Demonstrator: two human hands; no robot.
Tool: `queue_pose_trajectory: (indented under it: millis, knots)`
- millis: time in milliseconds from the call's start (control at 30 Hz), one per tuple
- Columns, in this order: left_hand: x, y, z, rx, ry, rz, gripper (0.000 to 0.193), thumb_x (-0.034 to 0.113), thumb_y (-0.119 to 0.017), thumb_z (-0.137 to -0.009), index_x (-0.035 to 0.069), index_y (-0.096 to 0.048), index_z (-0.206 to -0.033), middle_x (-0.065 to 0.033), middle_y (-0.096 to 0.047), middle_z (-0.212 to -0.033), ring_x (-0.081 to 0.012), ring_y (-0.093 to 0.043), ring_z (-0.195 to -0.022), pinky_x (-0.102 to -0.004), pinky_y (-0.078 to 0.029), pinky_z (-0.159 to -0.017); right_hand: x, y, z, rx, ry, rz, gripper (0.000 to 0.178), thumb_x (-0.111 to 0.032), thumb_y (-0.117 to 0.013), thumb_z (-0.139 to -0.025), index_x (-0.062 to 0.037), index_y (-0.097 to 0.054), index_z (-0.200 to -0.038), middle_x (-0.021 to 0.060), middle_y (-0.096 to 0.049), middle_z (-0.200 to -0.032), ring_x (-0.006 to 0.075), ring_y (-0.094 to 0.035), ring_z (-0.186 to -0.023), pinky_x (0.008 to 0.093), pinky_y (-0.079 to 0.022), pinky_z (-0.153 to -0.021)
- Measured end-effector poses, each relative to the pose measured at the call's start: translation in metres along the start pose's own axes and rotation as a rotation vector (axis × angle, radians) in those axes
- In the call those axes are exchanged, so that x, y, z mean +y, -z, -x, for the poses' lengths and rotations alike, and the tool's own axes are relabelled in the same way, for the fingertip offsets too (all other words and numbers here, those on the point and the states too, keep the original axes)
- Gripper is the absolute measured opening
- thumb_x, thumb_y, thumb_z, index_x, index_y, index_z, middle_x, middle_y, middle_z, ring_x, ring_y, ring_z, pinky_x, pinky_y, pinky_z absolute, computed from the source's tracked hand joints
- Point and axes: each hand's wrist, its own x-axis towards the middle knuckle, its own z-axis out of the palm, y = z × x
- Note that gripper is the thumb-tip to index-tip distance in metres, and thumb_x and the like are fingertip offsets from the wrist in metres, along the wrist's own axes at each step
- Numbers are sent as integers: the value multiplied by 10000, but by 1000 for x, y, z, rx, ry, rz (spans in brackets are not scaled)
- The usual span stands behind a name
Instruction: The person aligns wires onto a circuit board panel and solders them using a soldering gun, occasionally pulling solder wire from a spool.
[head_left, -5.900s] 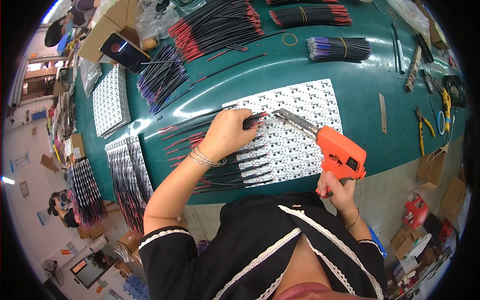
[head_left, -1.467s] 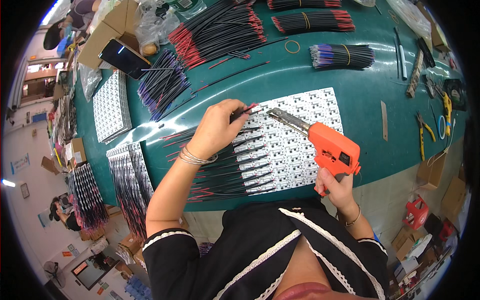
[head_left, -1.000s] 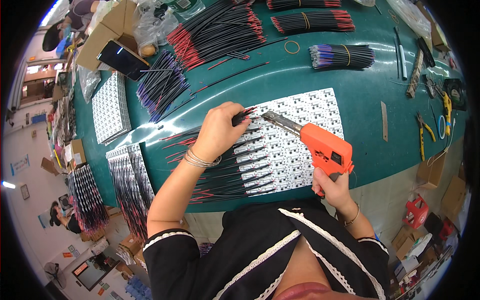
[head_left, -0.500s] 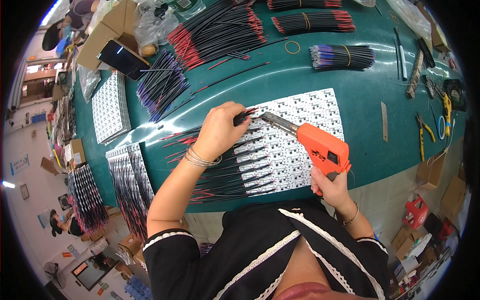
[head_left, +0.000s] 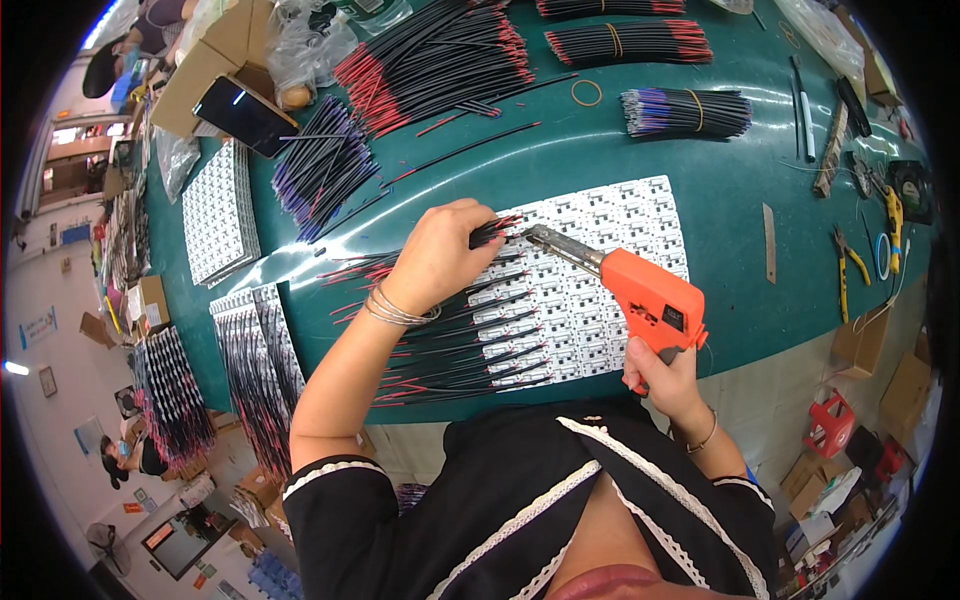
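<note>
A white panel of small circuit boards lies on the green table, with rows of black-and-red wires attached along its left side. My left hand is closed round a small bunch of black wires with red ends, held over the panel's upper left part. My right hand grips the handle of an orange soldering gun. Its metal tip points left and is close to the wire ends in my left hand; whether it touches them I cannot tell.
Loose black-and-red wires are heaped at the back, beside purple-ended wires. A banded wire bundle lies back right. On the left are stacked panels, a phone and wired panels. Pliers lie right.
The soldering gun has shifted slightly right and its tip has drawn a little away from the wires. My left hand has barely moved and still holds the bunch.
</note>
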Motion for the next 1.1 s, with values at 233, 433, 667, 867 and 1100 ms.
queue_pose_trajectory:
  millis: [233, 433, 667, 867, 1100]
  knots:
    - [3, -4, 3, 14, -3, -37, 140, 78, -633, -685, -18, -588, -777, -141, -531, -703, -321, -522, -641, -368, -417, -581, 0, 0, 0, -19, 26, 49, 151, -148, -505, -858, 0, -473, -852, 20, -468, -488, 76, -435, -390, 200, -358, -378]
    - [2, -4, 6, 18, 5, -42, 149, 74, -648, -661, -8, -583, -767, -147, -533, -725, -337, -531, -688, -391, -429, -618, -4, 7, 3, 15, 64, -31, 278, -121, -484, -855, 54, -427, -1063, 34, -456, -532, 85, -423, -396, 224, -367, -389]
    - [6, 0, 7, 87, 109, 207, 132, 73, -631, -729, -19, -557, -789, -124, -508, -678, -292, -516, -641, -358, -421, -597, -12, 12, -9, 21, 137, -79, 331, -130, -486, -852, 60, -416, -1114, 35, -457, -554, 79, -418, -405, 221, -373, -403]
    - [-6, 6, 5, 244, -62, 66, 111, 47, -601, -758, -17, -580, -847, -118, -525, -693, -251, -527, -653, -321, -420, -585, -15, 10, -11, 48, 166, -32, 283, -126, -476, -851, 55, -437, -1065, 34, -462, -538, 78, -423, -405, 216, -377, -401]
    - [4, 6, 1, 145, 161, 104, 141, 79, -631, -717, -22, -602, -812, -135, -566, -714, -266, -544, -621, -327, -432, -579, -11, 3, -16, 37, 102, -28, 98, -105, -492, -851, -10, -474, -834, 28, -467, -500, 83, -438, -397, 208, -366, -371]
